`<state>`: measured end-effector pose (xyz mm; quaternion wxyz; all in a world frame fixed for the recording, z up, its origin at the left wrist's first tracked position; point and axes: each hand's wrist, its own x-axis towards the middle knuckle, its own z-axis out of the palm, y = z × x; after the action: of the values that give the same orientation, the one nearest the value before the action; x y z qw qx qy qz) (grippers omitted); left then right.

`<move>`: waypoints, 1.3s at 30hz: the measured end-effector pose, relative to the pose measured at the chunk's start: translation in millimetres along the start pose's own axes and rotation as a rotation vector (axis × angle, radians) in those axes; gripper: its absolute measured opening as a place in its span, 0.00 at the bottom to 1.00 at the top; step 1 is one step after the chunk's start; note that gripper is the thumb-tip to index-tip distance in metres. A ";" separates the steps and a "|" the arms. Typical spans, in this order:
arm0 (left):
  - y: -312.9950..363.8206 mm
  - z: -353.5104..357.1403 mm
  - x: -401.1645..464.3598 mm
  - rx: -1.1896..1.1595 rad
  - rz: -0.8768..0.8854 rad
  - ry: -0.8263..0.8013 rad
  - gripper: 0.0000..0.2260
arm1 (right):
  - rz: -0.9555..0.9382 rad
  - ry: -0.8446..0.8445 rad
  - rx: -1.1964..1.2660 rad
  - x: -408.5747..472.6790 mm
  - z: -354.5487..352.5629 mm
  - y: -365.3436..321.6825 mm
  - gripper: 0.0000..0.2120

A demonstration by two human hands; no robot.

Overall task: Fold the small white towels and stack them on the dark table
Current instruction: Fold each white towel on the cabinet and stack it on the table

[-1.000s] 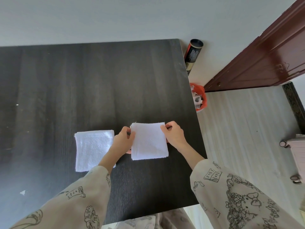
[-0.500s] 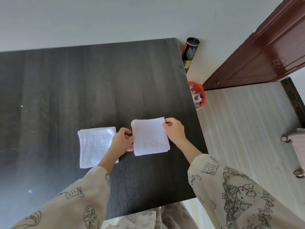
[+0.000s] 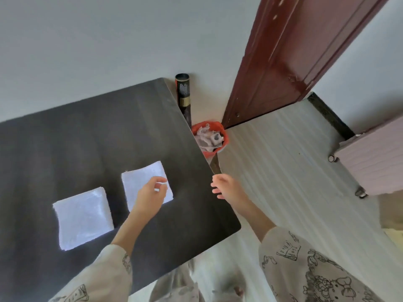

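having let go of the folded towel (image 3: 144,182) they pinched a second ago, both hands hold nothing, the left hand (image 3: 150,196) hovering loosely curled over it, the right hand (image 3: 225,186) relaxed past the desk (image 3: 87,138) edge, so it likely goes onto the other folded towel (image 3: 82,217) next

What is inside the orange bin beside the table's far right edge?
The orange bin holds crumpled pale paper or tissue waste, heaped near its rim. The dark table edge covers the bin's left side, and whatever lies beneath the top layer cannot be seen.
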<state>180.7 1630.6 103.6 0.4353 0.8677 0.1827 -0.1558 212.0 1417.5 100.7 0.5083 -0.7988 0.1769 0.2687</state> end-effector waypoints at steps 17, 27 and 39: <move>278.8 383.0 -192.3 0.113 0.654 -0.693 0.07 | 0.007 0.728 0.552 -248.7 -362.5 272.5 0.08; 421.8 604.7 -256.4 0.242 0.878 -0.965 0.06 | 0.113 1.065 0.666 -301.6 -540.7 398.4 0.09; 623.4 844.7 -296.8 0.358 0.971 -1.118 0.07 | 0.179 1.250 0.755 -303.4 -797.9 504.5 0.08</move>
<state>106.3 545.1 182.9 0.3354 0.6999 -0.4953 -0.3904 -110.0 484.4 194.1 0.5291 -0.5558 0.5789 -0.2758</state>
